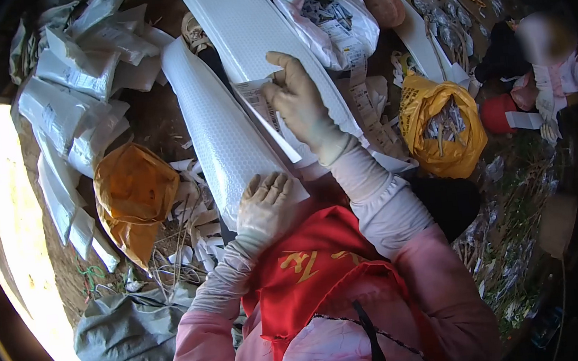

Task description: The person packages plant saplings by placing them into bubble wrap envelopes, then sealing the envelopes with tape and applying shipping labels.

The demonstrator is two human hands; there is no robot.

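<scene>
Your right hand [299,103], just off centre toward twelve o'clock: fingers bent, grasping a narrow white paper strip with printed black text and a barcode [252,99] by its upper edge; which fingers bear the grip is partly hidden. The strip itself, between eleven and twelve o'clock, slants down over the gap between two long bubble-wrap pieces. Your left hand [265,202], near centre toward eight o'clock: fingers bent, laid on the lower end of the long, glossy white bubble-wrap bundle [210,118]; whether it grips or only rests, you cannot tell from here. Second item of that kind, at twelve: a broad, flat white bubble-wrap length [242,21], beside the first. Between twelve and one: a white plastic sack [303,40], holding pale scraps. At one: a round reddish-brown basin [383,1]. Between two and three: a yellow plastic bag with dark print [471,156], open, scraps inside; beyond it, another person [546,86]. At nine: an open orange-brown plastic bag [125,231]. At ten: a heap of white plastic parcels with labels [77,72]. At six, on you: a red apron with yellow lettering [299,291].
</scene>
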